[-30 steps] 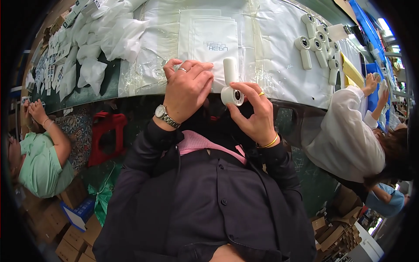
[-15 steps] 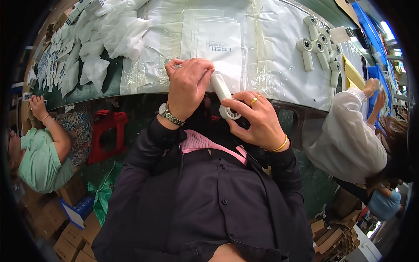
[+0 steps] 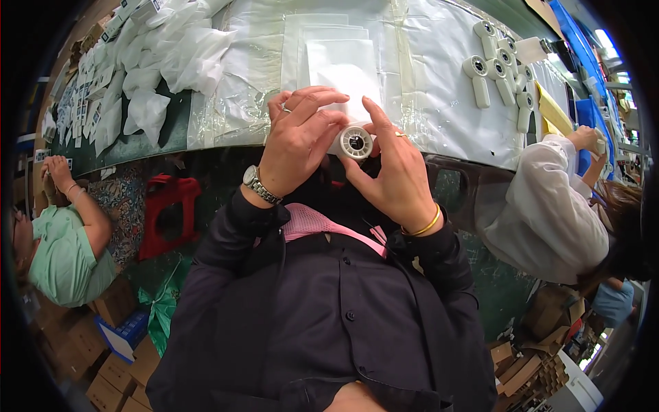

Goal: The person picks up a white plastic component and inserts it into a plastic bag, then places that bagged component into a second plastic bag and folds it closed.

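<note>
A white handheld fan is at the table's near edge, its round, ribbed head facing up. My right hand grips the head from the right between thumb and fingers, with the index finger reaching up alongside. My left hand is closed at the near end of a translucent plastic bag, its thumb and fingertips bent beside the fan's head. The fan's handle is hidden, and I cannot tell whether it lies inside the bag. More frosted bags lie beneath and behind that one.
Several white handheld fans lie at the table's right. Filled white bags and small cards are heaped at the left. Co-workers sit on both sides: one in a green top, one in a white top. A red stool stands below left.
The fan has turned in my right hand, so its head faces up and its handle no longer shows. My right hand has moved up toward the bag. The printing on the top bag has gone from view.
</note>
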The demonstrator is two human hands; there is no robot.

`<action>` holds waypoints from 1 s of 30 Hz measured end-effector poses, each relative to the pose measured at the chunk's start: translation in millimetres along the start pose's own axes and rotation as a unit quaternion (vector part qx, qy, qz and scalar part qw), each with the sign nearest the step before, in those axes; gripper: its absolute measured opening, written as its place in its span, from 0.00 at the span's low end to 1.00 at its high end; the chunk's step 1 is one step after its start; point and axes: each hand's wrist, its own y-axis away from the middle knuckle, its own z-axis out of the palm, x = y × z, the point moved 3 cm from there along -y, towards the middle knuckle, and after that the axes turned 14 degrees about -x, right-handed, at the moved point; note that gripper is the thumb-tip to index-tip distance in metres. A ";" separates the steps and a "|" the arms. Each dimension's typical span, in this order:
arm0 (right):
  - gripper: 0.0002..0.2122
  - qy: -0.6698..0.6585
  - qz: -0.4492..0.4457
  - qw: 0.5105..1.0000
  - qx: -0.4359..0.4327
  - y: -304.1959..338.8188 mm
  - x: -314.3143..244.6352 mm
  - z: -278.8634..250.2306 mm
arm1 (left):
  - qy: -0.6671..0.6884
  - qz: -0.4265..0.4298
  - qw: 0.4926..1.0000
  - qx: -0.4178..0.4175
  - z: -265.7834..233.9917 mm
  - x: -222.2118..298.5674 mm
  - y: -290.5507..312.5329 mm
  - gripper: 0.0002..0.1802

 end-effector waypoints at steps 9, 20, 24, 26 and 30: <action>0.30 -0.013 -0.001 0.999 0.031 -0.8 17.8 17.0 | 0.010 -0.110 0.993 0.042 -0.2 3.1 15.5 0.28; 0.31 0.106 0.004 0.986 0.127 -8.6 13.4 8.1 | 0.032 -0.126 0.990 -0.054 4.2 -0.9 21.1 0.31; 0.27 0.057 0.037 0.989 0.134 0.6 24.4 10.7 | 0.016 -0.064 0.998 -0.016 -2.6 12.3 11.8 0.34; 0.24 -0.041 0.049 0.994 0.090 5.2 33.7 18.5 | 0.005 -0.063 0.998 -0.031 2.5 7.9 9.6 0.35; 0.19 -0.082 0.039 0.992 0.087 5.1 35.8 21.0 | -0.021 -0.059 0.997 -0.038 6.7 3.1 3.3 0.36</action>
